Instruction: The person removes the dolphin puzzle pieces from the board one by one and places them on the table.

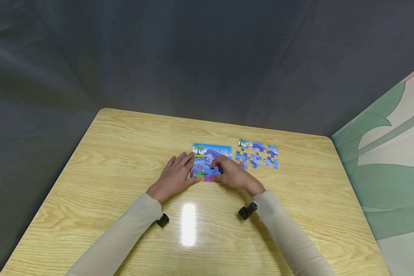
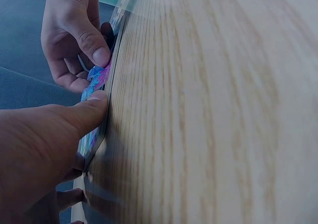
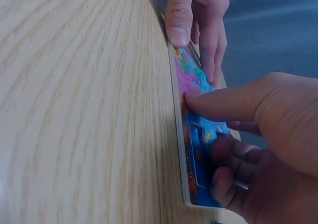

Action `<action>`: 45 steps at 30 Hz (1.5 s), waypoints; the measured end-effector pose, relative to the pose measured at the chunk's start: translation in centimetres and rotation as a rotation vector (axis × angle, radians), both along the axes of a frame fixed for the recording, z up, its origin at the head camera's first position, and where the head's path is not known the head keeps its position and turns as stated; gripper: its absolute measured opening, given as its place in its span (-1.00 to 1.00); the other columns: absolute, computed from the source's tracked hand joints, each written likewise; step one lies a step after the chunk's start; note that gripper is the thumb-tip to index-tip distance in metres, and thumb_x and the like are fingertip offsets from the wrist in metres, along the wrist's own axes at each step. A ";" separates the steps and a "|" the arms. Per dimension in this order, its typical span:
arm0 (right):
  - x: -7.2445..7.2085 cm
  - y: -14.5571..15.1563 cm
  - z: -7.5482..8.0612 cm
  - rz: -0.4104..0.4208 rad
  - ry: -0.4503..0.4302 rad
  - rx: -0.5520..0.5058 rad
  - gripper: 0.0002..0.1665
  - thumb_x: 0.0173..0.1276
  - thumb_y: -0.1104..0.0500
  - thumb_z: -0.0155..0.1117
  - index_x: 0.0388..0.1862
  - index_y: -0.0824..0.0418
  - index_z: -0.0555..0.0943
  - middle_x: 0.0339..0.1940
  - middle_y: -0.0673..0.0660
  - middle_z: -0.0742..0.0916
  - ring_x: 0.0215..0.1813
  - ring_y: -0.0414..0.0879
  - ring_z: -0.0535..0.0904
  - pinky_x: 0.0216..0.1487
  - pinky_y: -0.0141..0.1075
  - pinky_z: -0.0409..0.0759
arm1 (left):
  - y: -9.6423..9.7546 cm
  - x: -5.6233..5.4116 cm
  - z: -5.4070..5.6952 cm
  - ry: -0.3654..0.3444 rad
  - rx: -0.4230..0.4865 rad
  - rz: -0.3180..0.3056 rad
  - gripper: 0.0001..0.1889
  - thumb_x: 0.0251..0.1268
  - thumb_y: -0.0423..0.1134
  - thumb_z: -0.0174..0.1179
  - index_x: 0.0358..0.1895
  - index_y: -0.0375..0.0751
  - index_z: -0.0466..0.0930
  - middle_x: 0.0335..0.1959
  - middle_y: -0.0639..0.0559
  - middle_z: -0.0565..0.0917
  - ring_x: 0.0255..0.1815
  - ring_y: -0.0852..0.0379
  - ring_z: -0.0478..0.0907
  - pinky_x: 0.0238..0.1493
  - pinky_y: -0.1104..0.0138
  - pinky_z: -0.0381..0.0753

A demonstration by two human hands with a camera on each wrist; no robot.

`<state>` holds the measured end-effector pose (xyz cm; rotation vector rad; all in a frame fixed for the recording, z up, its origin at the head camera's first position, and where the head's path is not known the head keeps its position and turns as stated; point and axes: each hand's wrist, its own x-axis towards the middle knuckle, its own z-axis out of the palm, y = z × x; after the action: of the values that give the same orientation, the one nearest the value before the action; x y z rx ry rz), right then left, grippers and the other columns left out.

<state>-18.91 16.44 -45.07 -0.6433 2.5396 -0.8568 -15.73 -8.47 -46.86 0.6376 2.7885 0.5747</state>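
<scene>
A dolphin-and-beach jigsaw puzzle (image 1: 207, 150) lies in its flat tray on the wooden table. My left hand (image 1: 174, 177) rests along the tray's left side with fingers extended, its thumb (image 2: 92, 107) on the near left corner. Over the lower right part, my right hand (image 1: 234, 173) bends its fingers and pinches a blue-and-pink puzzle piece (image 3: 206, 122), low against the tray. The right thumb (image 3: 218, 104) lies on the pink coral area. Beside the piece, a bare dark blue recess (image 3: 201, 184) shows in the tray; the hand partly hides the piece's outline.
Several loose puzzle pieces (image 1: 256, 155) lie spread just right of the tray, some close to the right hand. The wooden table (image 1: 131, 142) meets a dark curtain (image 1: 193, 65) at the back. A leaf-patterned cloth (image 1: 393, 184) hangs at the right.
</scene>
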 end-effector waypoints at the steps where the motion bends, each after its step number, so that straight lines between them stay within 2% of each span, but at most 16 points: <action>1: 0.0 0.1 -0.1 -0.005 -0.008 -0.016 -0.68 0.45 0.19 0.49 0.11 0.18 0.64 0.01 0.13 0.69 -0.07 -0.05 0.52 -0.01 -0.19 0.57 | 0.0 0.0 -0.1 -0.003 -0.001 0.001 -0.09 0.57 0.27 0.16 0.72 -0.24 0.12 0.81 -0.07 0.05 0.83 -0.20 -0.07 0.78 -0.24 -0.05; 6: 0.0 0.5 -0.2 -0.018 -0.062 -0.095 -0.76 0.54 0.25 0.36 0.13 0.16 0.64 -0.06 0.12 0.71 -0.16 -0.07 0.53 -0.09 -0.23 0.56 | 0.0 -0.1 -0.4 -0.019 -0.010 0.005 -0.08 0.58 0.29 0.12 0.73 -0.20 0.08 0.82 -0.03 0.01 0.84 -0.17 -0.11 0.80 -0.21 -0.10; 11: -0.1 0.8 -0.2 -0.019 -0.094 -0.136 -0.83 0.65 0.24 0.21 0.12 0.17 0.63 -0.22 0.11 0.69 -0.29 -0.09 0.50 -0.27 -0.28 0.53 | 0.0 -0.2 -0.5 -0.021 -0.013 0.007 -0.09 0.58 0.30 0.12 0.73 -0.20 0.09 0.82 -0.03 0.01 0.84 -0.17 -0.11 0.80 -0.21 -0.10; 21: -0.3 1.1 -0.5 -0.024 -0.088 -0.178 -0.84 0.68 0.22 0.17 0.09 0.18 0.66 -0.39 0.11 0.64 -0.42 -0.11 0.42 -0.36 -0.31 0.44 | 0.1 -0.3 -0.3 -0.034 -0.022 0.006 -0.07 0.58 0.30 0.11 0.74 -0.19 0.04 0.82 -0.02 -0.02 0.85 -0.15 -0.14 0.80 -0.20 -0.11; 32: 0.0 1.1 -0.4 -0.064 -0.107 -0.204 -0.79 0.70 0.23 0.13 0.14 0.19 0.66 -0.33 0.16 0.70 -0.42 -0.10 0.48 -0.35 -0.28 0.52 | 0.1 -0.3 -0.1 -0.037 -0.030 0.006 -0.06 0.57 0.32 0.11 0.75 -0.18 0.03 0.82 -0.02 -0.02 0.85 -0.14 -0.14 0.81 -0.20 -0.11; 45: 0.6 1.8 0.6 -0.120 -0.114 -0.224 -0.80 0.70 0.19 0.16 0.14 0.15 0.66 -0.31 0.23 0.72 -0.45 0.01 0.58 -0.44 -0.24 0.64 | 0.0 0.0 -0.2 -0.019 -0.009 0.002 -0.07 0.58 0.30 0.12 0.74 -0.21 0.06 0.82 -0.05 0.00 0.84 -0.16 -0.12 0.79 -0.22 -0.09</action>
<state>-18.31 18.26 -44.50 -0.4948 2.4202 -1.1977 -15.77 -8.49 -47.07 0.6242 2.7729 0.5659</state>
